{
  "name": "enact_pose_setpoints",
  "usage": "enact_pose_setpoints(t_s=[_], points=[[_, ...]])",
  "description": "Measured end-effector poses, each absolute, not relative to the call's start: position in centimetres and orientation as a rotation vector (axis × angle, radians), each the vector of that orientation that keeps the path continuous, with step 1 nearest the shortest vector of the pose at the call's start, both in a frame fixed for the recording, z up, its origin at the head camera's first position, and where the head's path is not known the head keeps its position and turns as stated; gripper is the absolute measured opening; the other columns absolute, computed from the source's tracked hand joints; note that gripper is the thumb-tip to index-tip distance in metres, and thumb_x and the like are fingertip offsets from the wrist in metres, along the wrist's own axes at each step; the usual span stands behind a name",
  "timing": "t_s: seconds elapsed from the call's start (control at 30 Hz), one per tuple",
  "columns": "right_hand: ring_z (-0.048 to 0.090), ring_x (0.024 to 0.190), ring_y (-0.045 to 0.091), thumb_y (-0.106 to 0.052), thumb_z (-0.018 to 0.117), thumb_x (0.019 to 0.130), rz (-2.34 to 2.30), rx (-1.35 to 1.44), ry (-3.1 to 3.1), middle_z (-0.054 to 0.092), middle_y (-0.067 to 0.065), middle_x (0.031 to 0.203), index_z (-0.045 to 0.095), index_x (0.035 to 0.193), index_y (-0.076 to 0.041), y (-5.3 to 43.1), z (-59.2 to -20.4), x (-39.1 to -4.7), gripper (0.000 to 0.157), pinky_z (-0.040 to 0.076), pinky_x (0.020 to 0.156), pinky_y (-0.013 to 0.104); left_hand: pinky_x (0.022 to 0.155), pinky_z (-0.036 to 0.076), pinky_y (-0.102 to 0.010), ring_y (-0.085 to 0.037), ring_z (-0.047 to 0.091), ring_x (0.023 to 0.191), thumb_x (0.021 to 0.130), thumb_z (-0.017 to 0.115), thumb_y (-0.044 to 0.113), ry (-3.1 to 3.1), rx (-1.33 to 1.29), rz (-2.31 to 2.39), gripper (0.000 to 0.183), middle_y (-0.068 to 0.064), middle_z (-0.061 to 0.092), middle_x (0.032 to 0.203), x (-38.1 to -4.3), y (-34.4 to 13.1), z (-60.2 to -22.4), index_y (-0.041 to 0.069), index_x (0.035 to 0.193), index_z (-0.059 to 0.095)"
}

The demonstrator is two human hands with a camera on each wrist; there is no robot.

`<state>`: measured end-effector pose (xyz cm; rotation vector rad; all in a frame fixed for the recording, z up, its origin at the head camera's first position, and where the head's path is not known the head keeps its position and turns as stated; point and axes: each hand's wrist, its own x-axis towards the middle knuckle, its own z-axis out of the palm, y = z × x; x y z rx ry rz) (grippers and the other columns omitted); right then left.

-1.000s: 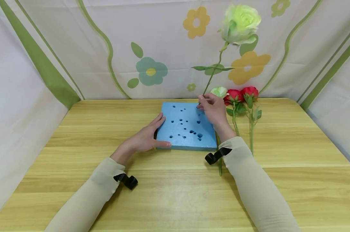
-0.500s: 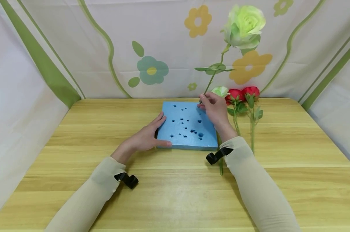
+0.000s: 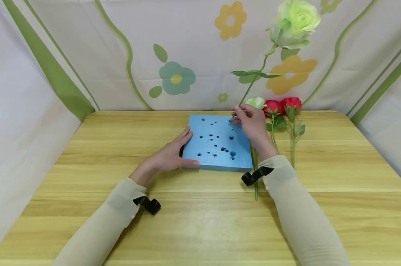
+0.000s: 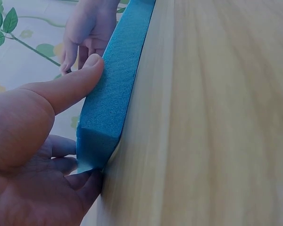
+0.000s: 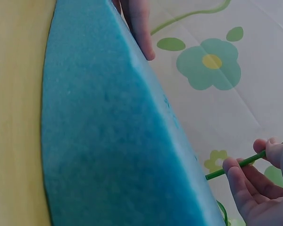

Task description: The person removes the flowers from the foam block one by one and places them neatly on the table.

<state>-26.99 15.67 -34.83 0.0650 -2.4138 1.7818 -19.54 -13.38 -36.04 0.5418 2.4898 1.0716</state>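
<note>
A blue foam block [image 3: 207, 160] pitted with several holes lies flat on the table. My left hand [image 3: 168, 157] holds its near-left corner, thumb [image 4: 75, 87] along the front edge and fingers against the left side. Over the far-right corner, my right hand [image 3: 253, 123] pinches the green stem [image 5: 214, 174] of a pale green artificial rose [image 3: 295, 26] between thumb and fingers. The stem leans right, its bloom high above the hand. In the right wrist view the stem's lower end meets the block's top edge, which hides its tip.
Right of the block lie two red roses [image 3: 291, 107] and another pale green rose [image 3: 254, 102], stems toward the near side and partly under the right arm. A flower-printed curtain [image 3: 175, 78] stands behind the wooden table [image 3: 200, 214].
The whole head view has shifted slightly right and up. The held rose's bloom has swung farther right. Both hands keep their places at the block.
</note>
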Motion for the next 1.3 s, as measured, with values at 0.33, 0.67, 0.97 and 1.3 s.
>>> enact_pose_setpoints(t_s=[0.33, 0.67, 0.97, 1.3], points=[[0.076, 0.094, 0.016, -0.027, 0.057, 0.111, 1.725, 0.095, -2.4, 0.075, 0.016, 0.117, 0.074, 0.125, -0.001, 15.7, -34.5, -26.7, 0.034, 0.063, 0.09, 0.025, 0.136, 0.011, -0.054, -0.024, -0.005, 0.168, 0.093, 0.083, 0.044, 2.491, 0.564, 1.068, 0.115, 0.007, -0.011, 0.18, -19.5, -13.3, -35.9, 0.018, 0.173, 0.005], [0.074, 0.096, 0.022, -0.023, 0.054, 0.113, 1.708, 0.11, -2.398, 0.073, 0.013, 0.114, 0.073, 0.12, -0.003, 15.8, -34.4, -26.7, 0.029, 0.062, 0.088, 0.025, 0.136, 0.011, -0.055, -0.025, -0.005, 0.168, 0.093, 0.083, 0.044, 2.494, 0.571, 1.07, 0.114, 0.006, -0.011, 0.181, -19.5, -13.3, -35.9, 0.018, 0.173, 0.005], [0.069, 0.107, 0.032, -0.022, 0.044, 0.116, 1.843, 0.094, -2.351, 0.072, 0.007, 0.117, 0.066, 0.116, -0.008, 16.1, -34.3, -26.6, 0.026, 0.054, 0.107, 0.044, 0.136, 0.01, -0.055, -0.025, -0.006, 0.168, 0.093, 0.083, 0.043, 2.491, 0.562, 1.071, 0.114, 0.006, -0.011, 0.181, -19.4, -13.2, -35.9, 0.018, 0.173, 0.005], [0.07, 0.106, 0.033, -0.026, 0.045, 0.114, 2.078, -0.047, -2.201, 0.073, 0.0, 0.109, 0.066, 0.115, -0.011, 16.6, -33.7, -26.6, 0.027, 0.052, 0.104, 0.044, 0.136, 0.009, -0.055, -0.024, -0.005, 0.168, 0.093, 0.083, 0.044, 2.499, 0.562, 1.062, 0.114, 0.007, -0.01, 0.18, -19.4, -13.3, -36.0, 0.019, 0.173, 0.006]])
